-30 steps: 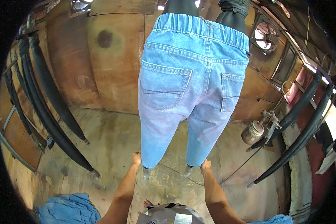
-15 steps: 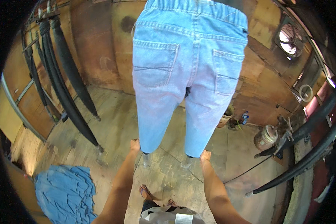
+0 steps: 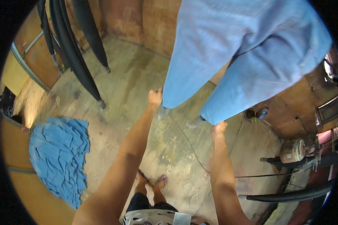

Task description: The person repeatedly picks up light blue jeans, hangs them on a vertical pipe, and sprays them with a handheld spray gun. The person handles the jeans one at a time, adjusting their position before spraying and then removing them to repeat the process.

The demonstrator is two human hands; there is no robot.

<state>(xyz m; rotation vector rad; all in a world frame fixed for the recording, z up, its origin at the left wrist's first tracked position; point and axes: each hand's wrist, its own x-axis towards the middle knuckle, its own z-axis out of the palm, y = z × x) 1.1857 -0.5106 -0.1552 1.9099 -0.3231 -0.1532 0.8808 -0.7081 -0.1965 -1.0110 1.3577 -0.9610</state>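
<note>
Jeans (image 3: 259, 67) have shifted toward the upper right of the head view since the earlier frame and now lie more aslant; their waistband has passed out of the picture. Both hands appear higher in the view than before. Position of the jeans: upper center to right, legs pointing down and to the left, above the floor (image 3: 120, 86).

Left hand (image 3: 155, 97): fingers curled, pinching the outer edge of the left leg at the hem. Left arm: rises from the lower edge, inclined to the right, nearly straight. Right hand (image 3: 219, 128): fingers curled, pinching the hem of the right leg at its lower corner. Right arm: rises steeply, leaning slightly left, with a slight bend at the elbow. Fingertips of both hands are partly hidden.

A pale, clear tip (image 3: 162, 113) projects below the left hem; a similar one projects below the right hem. Beneath, a thin hose (image 3: 191, 144) crosses the floor, passes behind the right arm and runs toward a spray gun (image 3: 293, 150) at the right. Blue cloth (image 3: 60, 157) lies heaped at the left. Black tapered legs (image 3: 73, 52) hang at the upper left.
</note>
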